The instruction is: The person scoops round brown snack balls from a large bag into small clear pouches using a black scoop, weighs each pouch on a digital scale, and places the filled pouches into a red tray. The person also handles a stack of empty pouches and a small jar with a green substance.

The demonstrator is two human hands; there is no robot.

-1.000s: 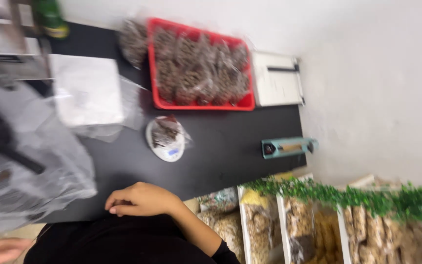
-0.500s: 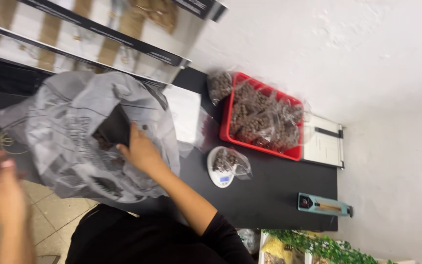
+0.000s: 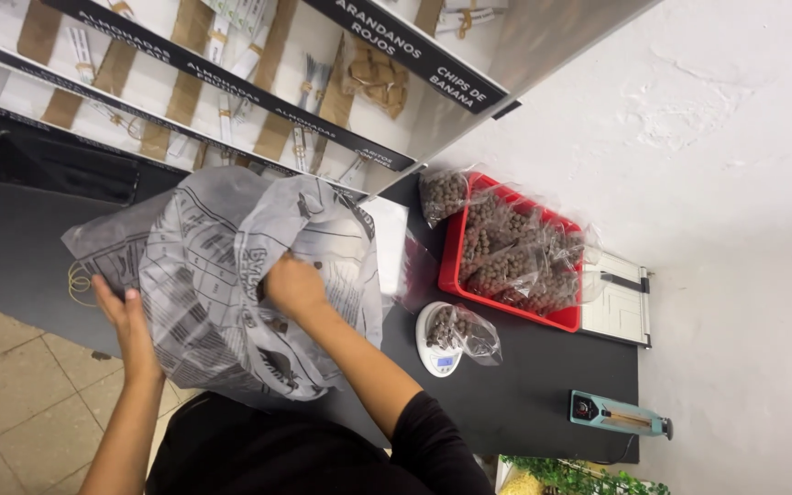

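Observation:
A large grey translucent plastic bag [image 3: 203, 275] with dark print lies crumpled on the black counter [image 3: 524, 394]. My left hand [image 3: 123, 312] grips the bag's left edge. My right hand [image 3: 293, 286] reaches into the bag's folds near its middle. Its fingers are curled and hidden by the plastic, so what they hold does not show. To the right, a small white scale [image 3: 437, 353] carries a clear bag of brown pieces [image 3: 462, 330].
A red tray [image 3: 456, 240] full of clear bags of brown pieces stands at the back right, beside a white flat device [image 3: 621, 307]. A teal heat sealer [image 3: 618, 414] lies at the counter's right end. Labelled dispenser shelves [image 3: 231, 82] rise behind. Rubber bands [image 3: 80, 280] lie by my left hand.
The view swung left toward the big bag. My left hand came up from the floor side and took the bag's edge. My right hand went from the counter's edge deeper into the bag.

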